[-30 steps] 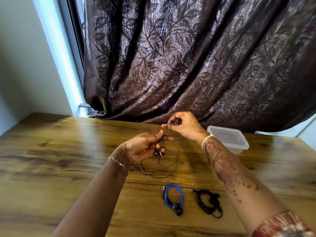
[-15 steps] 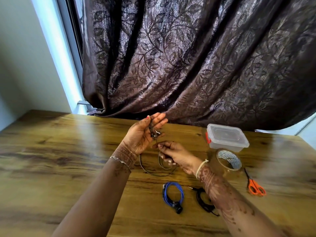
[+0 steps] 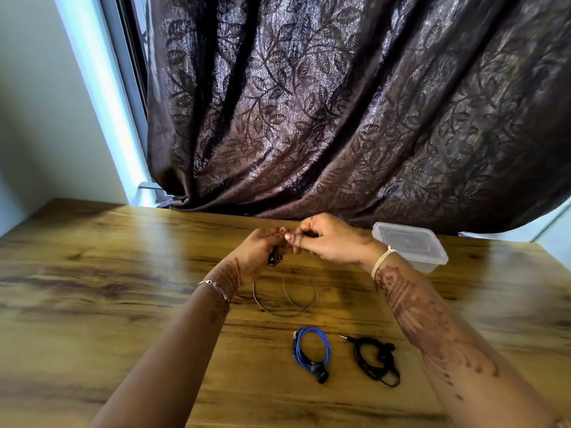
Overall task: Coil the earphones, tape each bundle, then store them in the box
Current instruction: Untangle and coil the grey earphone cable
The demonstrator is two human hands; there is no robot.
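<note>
My left hand (image 3: 258, 251) is closed around the dark earbuds of a grey earphone cable (image 3: 285, 304), whose loops hang down onto the table. Right beside it, my right hand (image 3: 327, 240) pinches the same cable between thumb and fingers. Nearer to me lie a coiled blue earphone bundle (image 3: 310, 350) and a coiled black earphone bundle (image 3: 375, 359). A clear plastic box (image 3: 411, 247) with its lid on stands at the back right, partly behind my right wrist.
The wooden table (image 3: 108, 288) runs wide to both sides. A dark leaf-patterned curtain (image 3: 340, 118) hangs behind its far edge, with a window frame at the left. My right forearm hides whatever lies in front of the box.
My right hand has risen from the cable loops on the table to meet the left hand. The left hand has closed and dropped slightly. My right arm now covers the tape roll and scissors.
</note>
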